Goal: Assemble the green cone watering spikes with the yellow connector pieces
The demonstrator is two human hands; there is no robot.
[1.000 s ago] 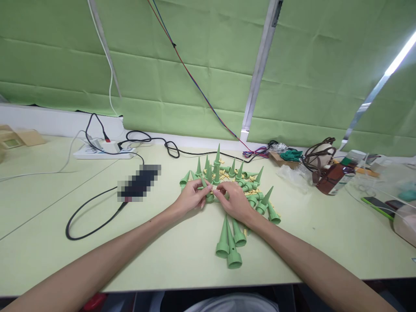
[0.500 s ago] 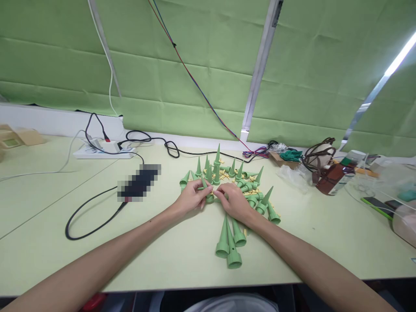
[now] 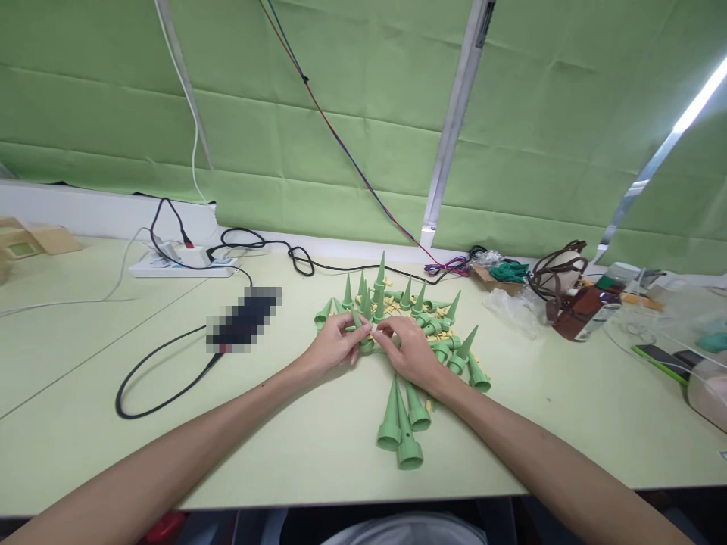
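Note:
My left hand [image 3: 335, 342] is closed around a green plastic plant-watering spike [image 3: 357, 319], whose pointed end shows above the fingers. Right beside it, my right hand [image 3: 410, 347] pinches with thumb and forefinger at the left fingertips; whatever is in that pinch is too small to make out. Several green spikes [image 3: 379, 288] stand point-up behind the hands, with small yellow plastic pieces [image 3: 391, 309] scattered among them. More spikes [image 3: 455, 362] lie tumbled to the right. Three others, one of them a front spike [image 3: 410, 453], lie below my right wrist.
A black device [image 3: 245, 318], partly blurred out, lies on the left with a looped cable. Behind it is a white power strip [image 3: 182, 269]. On the right are a plastic bag [image 3: 514, 312], a brown bottle [image 3: 588, 310] and a green-edged phone [image 3: 662, 363].
Both hands stay in nearly the same place, fingertips together. The right fingers have shifted very slightly; the spikes on the table have not moved.

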